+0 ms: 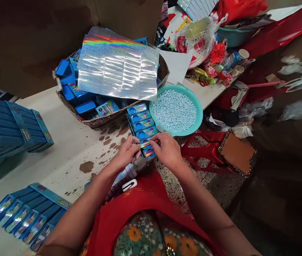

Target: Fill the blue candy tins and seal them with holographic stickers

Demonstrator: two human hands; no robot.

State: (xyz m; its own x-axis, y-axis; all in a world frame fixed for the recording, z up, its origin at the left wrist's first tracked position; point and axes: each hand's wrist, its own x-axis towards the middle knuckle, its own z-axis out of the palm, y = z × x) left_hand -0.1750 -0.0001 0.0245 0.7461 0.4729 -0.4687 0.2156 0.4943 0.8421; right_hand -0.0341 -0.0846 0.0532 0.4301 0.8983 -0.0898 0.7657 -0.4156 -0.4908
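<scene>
Pinching a small shiny strip (pixel 145 144) between them, the two hands meet over the near end of a row of blue boxes (pixel 145 133). The left hand (pixel 126 152) has its thumb and fingertips drawn together at the strip's left end, and the right hand (pixel 167 149) is closed the same way at its right end, the other fingers curled. The strip lies level with the fingertips, just above the boxes; whether it touches one cannot be told. The fingers partly hide the nearest boxes, while those farther up the row show their tops.

Just beyond the right hand, a turquoise bowl (pixel 199 113) full of pale blue candies (pixel 176 110) sits close against the row. Past the row stands a worn carton (pixel 92 122) of blue boxes, and a large silver sheet (pixel 119 67) lies over it, covering much of what it holds. More blue boxes stand in stacks (pixel 9 128) at the far left of the white table (pixel 68 156), and another group (pixel 30 213) lies nearer, beside the left forearm. Plastic bags and wrappers crowd the table's far right end. A red stool (pixel 204 153) stands off its right edge.
</scene>
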